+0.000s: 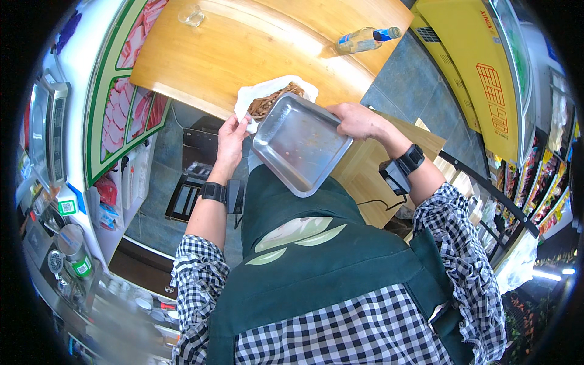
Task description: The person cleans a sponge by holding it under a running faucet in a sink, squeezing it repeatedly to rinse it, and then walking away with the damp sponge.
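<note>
My right hand (360, 121) grips the right rim of a rectangular metal tray (301, 141). The tray is tilted, and only a few small brown bits and stains show inside it. At its far edge is a white paper or plastic bag (247, 96) with brown, strip-like food (273, 101) in its mouth. My left hand (235, 137) pinches the near left edge of that bag between thumb and fingers. The bag's lower part is hidden behind the tray.
A wooden table (219, 54) lies ahead, bearing a glass bottle (365, 41) and a small drinking glass (191, 17). A yellow freezer (474, 68) stands at the right. Wooden boards (365, 175) lie below my right arm. At the left is a counter (82, 100) with meat pictures.
</note>
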The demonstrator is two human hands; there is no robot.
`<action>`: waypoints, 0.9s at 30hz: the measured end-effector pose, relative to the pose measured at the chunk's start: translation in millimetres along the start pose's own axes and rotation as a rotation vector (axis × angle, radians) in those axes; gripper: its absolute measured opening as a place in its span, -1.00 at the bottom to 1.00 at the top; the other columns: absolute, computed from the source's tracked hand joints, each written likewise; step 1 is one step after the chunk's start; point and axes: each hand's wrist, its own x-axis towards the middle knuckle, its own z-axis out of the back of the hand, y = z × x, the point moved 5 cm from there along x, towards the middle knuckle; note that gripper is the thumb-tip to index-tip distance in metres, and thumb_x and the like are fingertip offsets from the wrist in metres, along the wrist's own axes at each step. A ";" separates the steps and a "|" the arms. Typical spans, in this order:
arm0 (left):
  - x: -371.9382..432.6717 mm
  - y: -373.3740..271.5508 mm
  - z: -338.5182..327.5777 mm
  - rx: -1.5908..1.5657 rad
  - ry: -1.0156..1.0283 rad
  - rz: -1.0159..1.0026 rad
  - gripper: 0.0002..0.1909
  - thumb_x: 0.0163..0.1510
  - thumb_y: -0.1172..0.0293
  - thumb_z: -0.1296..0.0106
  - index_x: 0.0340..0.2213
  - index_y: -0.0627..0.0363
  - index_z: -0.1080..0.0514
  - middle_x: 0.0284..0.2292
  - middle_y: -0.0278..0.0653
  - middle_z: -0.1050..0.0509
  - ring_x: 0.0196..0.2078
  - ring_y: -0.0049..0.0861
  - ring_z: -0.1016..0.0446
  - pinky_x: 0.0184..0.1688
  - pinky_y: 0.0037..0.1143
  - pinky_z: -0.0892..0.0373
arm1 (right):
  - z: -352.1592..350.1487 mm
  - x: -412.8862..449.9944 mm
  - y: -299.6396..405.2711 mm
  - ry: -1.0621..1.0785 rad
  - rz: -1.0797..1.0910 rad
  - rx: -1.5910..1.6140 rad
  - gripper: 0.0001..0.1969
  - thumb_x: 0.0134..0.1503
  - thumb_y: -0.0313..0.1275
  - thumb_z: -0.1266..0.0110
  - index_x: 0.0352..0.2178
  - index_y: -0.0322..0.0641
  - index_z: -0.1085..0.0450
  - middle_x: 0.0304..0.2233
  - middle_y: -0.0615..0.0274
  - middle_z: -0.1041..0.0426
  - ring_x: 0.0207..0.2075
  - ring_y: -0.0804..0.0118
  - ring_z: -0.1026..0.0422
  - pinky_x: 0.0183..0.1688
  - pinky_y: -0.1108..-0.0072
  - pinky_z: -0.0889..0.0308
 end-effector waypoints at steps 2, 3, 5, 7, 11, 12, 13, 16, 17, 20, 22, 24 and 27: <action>3.0 0.4 0.2 0.142 0.004 -0.012 -0.89 0.10 0.53 0.13 -0.35 0.20 -0.40 -0.38 -0.38 -0.43 -0.40 -0.72 -0.34 -0.32 -0.66 -0.27 | -2.1 4.3 -2.1 -0.014 -0.021 0.054 -0.63 -0.28 -0.56 0.14 -0.31 -0.33 -0.34 -0.64 0.04 -0.37 -0.70 0.24 -0.38 -0.73 0.50 -0.24; 3.8 -0.1 0.4 0.284 0.011 -0.025 -0.89 0.10 0.54 0.14 -0.36 0.20 -0.40 -0.38 -0.38 -0.43 -0.41 -0.72 -0.33 -0.34 -0.67 -0.26 | -1.9 4.3 0.3 -0.009 -0.021 0.054 -0.63 -0.28 -0.56 0.14 -0.31 -0.33 -0.34 -0.64 0.04 -0.37 -0.70 0.24 -0.38 -0.73 0.50 -0.24; 4.8 0.5 -2.1 0.331 0.041 -0.051 -0.88 0.10 0.55 0.15 -0.37 0.20 -0.40 -0.38 -0.38 -0.42 -0.41 -0.72 -0.32 -0.35 -0.67 -0.26 | 2.8 1.8 6.5 -0.017 -0.050 0.067 -0.64 -0.28 -0.58 0.15 -0.33 -0.34 -0.34 -0.63 0.04 -0.37 -0.71 0.26 -0.37 -0.74 0.51 -0.23; 7.3 -0.4 -5.3 0.377 0.077 -0.079 -0.88 0.10 0.56 0.15 -0.38 0.20 -0.40 -0.39 -0.39 -0.42 -0.41 -0.72 -0.32 -0.36 -0.67 -0.25 | 5.9 0.1 11.0 -0.008 -0.049 0.048 -0.64 -0.28 -0.58 0.15 -0.33 -0.35 -0.34 -0.60 0.00 -0.39 -0.66 0.21 -0.39 -0.68 0.48 -0.26; 10.6 2.8 -11.0 0.331 0.120 0.026 -0.86 0.10 0.55 0.16 -0.37 0.20 -0.41 -0.33 -0.36 -0.46 -0.41 -0.73 -0.31 -0.36 -0.67 -0.25 | 12.2 -4.6 22.7 -0.036 0.001 -0.044 -0.62 -0.29 -0.57 0.16 -0.32 -0.36 -0.34 -0.49 -0.11 -0.42 -0.44 0.02 -0.43 -0.46 0.37 -0.33; 11.3 3.3 -12.0 0.288 0.128 0.045 -0.86 0.10 0.54 0.17 -0.36 0.20 -0.41 -0.31 -0.36 -0.47 -0.41 -0.73 -0.30 -0.36 -0.67 -0.25 | 11.3 -2.7 21.2 -0.036 -0.001 -0.043 -0.62 -0.29 -0.57 0.16 -0.32 -0.36 -0.34 -0.49 -0.11 -0.42 -0.44 0.02 -0.43 -0.46 0.37 -0.33; 11.8 3.1 -13.0 0.288 0.130 0.046 -0.86 0.10 0.54 0.17 -0.36 0.20 -0.41 -0.31 -0.36 -0.47 -0.41 -0.73 -0.30 -0.36 -0.67 -0.25 | 9.3 0.9 19.3 -0.036 0.030 -0.068 -0.65 -0.28 -0.57 0.15 -0.34 -0.35 -0.32 -0.57 -0.04 -0.39 -0.55 0.11 -0.41 -0.53 0.41 -0.31; 12.7 4.1 -20.1 0.270 0.198 0.059 -0.84 0.11 0.53 0.17 -0.32 0.21 -0.41 -0.26 -0.34 -0.47 -0.42 -0.74 -0.30 -0.35 -0.68 -0.26 | 4.6 6.8 16.4 -0.046 0.073 -0.090 -0.68 -0.28 -0.57 0.13 -0.37 -0.36 -0.30 -0.64 0.02 -0.37 -0.65 0.17 -0.38 -0.58 0.43 -0.29; 14.1 6.8 -23.3 0.326 0.188 0.080 -0.83 0.11 0.52 0.18 -0.31 0.22 -0.41 -0.26 -0.33 -0.47 -0.43 -0.73 -0.30 -0.35 -0.68 -0.26 | 4.1 7.7 16.2 -0.058 0.086 -0.087 -0.69 -0.29 -0.57 0.13 -0.38 -0.37 -0.29 -0.64 0.00 -0.37 -0.65 0.14 -0.39 -0.57 0.42 -0.29; 18.8 9.3 -29.8 0.361 0.129 0.070 -0.82 0.13 0.51 0.19 -0.28 0.22 -0.41 -0.26 -0.32 -0.47 -0.44 -0.73 -0.30 -0.36 -0.68 -0.27 | 3.7 8.9 17.2 -0.112 0.099 -0.138 -0.69 -0.29 -0.57 0.11 -0.38 -0.39 -0.29 -0.59 -0.06 -0.39 -0.57 0.07 -0.41 -0.49 0.38 -0.30; 22.7 8.7 -29.6 0.302 0.060 0.042 -0.82 0.14 0.51 0.19 -0.28 0.22 -0.40 -0.26 -0.32 -0.46 -0.45 -0.73 -0.30 -0.37 -0.69 -0.28 | 3.7 9.3 15.0 -0.143 0.127 -0.137 -0.68 -0.29 -0.57 0.10 -0.36 -0.39 -0.29 -0.56 -0.09 -0.40 -0.52 0.03 -0.41 -0.44 0.36 -0.29; 25.6 9.7 -27.1 0.257 0.025 0.032 -0.82 0.14 0.51 0.19 -0.27 0.22 -0.40 -0.25 -0.32 -0.46 -0.44 -0.73 -0.31 -0.35 -0.68 -0.29 | 6.4 6.8 13.9 -0.175 0.154 -0.136 -0.66 -0.29 -0.56 0.10 -0.35 -0.40 -0.29 -0.54 -0.12 -0.40 -0.46 -0.01 -0.41 -0.39 0.34 -0.29; 31.6 11.0 -20.5 0.170 -0.047 0.030 -0.82 0.15 0.50 0.20 -0.27 0.21 -0.40 -0.25 -0.30 -0.44 -0.40 -0.69 -0.34 -0.32 -0.67 -0.31 | 10.9 -1.0 15.5 -0.124 0.151 -0.200 -0.62 -0.29 -0.55 0.09 -0.30 -0.38 -0.30 -0.49 -0.15 -0.40 -0.37 -0.06 -0.39 -0.32 0.32 -0.27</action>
